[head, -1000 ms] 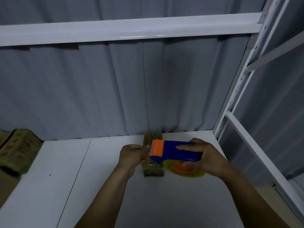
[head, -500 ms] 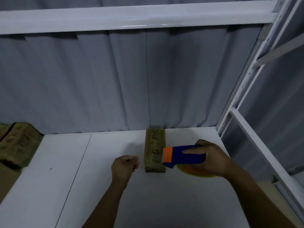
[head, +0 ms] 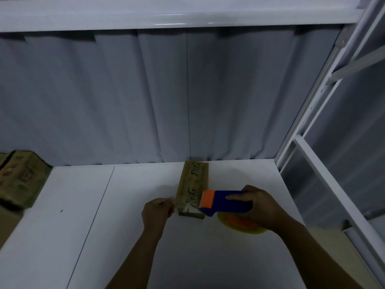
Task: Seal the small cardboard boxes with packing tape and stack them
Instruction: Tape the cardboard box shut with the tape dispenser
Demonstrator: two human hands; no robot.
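Where the white shelf surface point(head: 62, 236) meets the frame's left edge, a stack of cardboard boxes point(head: 19, 180), brownish-green with printed text, partly cut off by the frame. Further right, a thin seam point(head: 98, 215) running front to back across the shelf. Near centre, left hand point(head: 156, 211) curled shut in a loose fist, thumb and forefinger pinched together, just beside the near left corner of the small cardboard box point(head: 190, 184); cannot tell whether a tape end sits in the pinch, too dim and blurred. Box lying flat on the shelf, long axis running away toward the grey curtain point(head: 145, 101) at the back, far end close to the curtain's hem, glossy tape folds visible on the near end. To the right, tape dispenser point(head: 224, 202), blue body with orange front end, held above the box's near right corner, orange end overlapping the box edge. Right hand point(head: 256, 207) wrapped closed around the blue body, forefinger laid along its top. Yellow tape roll point(head: 235, 226) with orange core showing under the hand, low over the shelf. Far right, white metal rack upright point(head: 308, 113) and crossbars; overhead, white beam point(head: 166, 13) spanning the frame.
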